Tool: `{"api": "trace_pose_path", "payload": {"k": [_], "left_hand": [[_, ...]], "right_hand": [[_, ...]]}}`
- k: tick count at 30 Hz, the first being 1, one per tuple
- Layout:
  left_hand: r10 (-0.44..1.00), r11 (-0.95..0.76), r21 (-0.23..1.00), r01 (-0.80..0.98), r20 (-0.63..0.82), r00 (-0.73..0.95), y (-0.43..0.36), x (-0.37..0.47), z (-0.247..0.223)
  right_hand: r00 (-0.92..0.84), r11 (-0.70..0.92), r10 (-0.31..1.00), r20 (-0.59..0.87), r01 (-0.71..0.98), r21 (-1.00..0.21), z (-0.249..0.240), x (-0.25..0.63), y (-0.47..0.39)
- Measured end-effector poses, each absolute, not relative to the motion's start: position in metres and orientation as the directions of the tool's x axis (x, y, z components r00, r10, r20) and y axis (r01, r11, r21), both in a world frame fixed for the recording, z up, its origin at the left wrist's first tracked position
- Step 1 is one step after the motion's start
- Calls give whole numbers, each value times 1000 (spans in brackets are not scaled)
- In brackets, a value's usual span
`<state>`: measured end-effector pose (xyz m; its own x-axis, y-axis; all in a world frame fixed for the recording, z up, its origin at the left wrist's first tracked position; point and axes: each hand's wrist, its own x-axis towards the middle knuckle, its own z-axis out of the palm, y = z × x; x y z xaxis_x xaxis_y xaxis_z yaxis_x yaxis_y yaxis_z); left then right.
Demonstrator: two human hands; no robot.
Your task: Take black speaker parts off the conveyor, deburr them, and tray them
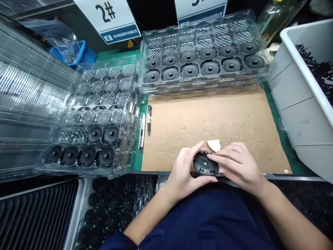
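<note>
A round black plastic disc (205, 164) with a small centre hole and little bumps along its lower edge is held above the near edge of the cardboard sheet (187, 121). My left hand (183, 170) grips it from the left, thumb below and fingers above. From the right, my right hand (238, 166) is closed at the disc's rim, its index finger lying on the top edge; whatever else its fingertips pinch is hidden. Just beyond the disc, a small white piece (214, 145) lies on the cardboard.
Clear trays (166, 85) of black discs are stacked at the back, and another tray stack (125, 146) stands left. A pen (149, 119) and a utility knife (142, 131) lie beside the cardboard. A grey bin (299, 90) of small black parts stands right; a blue box (84, 53) sits back left.
</note>
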<state>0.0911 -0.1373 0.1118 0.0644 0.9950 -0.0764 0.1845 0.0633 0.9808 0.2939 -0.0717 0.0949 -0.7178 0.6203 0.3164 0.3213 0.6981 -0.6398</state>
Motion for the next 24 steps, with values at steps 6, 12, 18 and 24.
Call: {"api": "trace_pose_path", "payload": {"k": [6,12,18,24], "left_hand": [[871,453,823,-341,-491,-29,-131,86,109],[880,338,933,-124,-360,-311,-120,57,116],[932,298,860,413,-168,-321,-110,26,117],[967,176,739,650,-7,-254,-45,19,134]], "right_hand": [[-588,470,750,303,152,-870,114,254,-43],[-554,533,766,326,266,-803,91,234,55],[-504,474,819,275,322,-820,32,230,109],[-456,372,867,201,324,-870,17,239,115]]}}
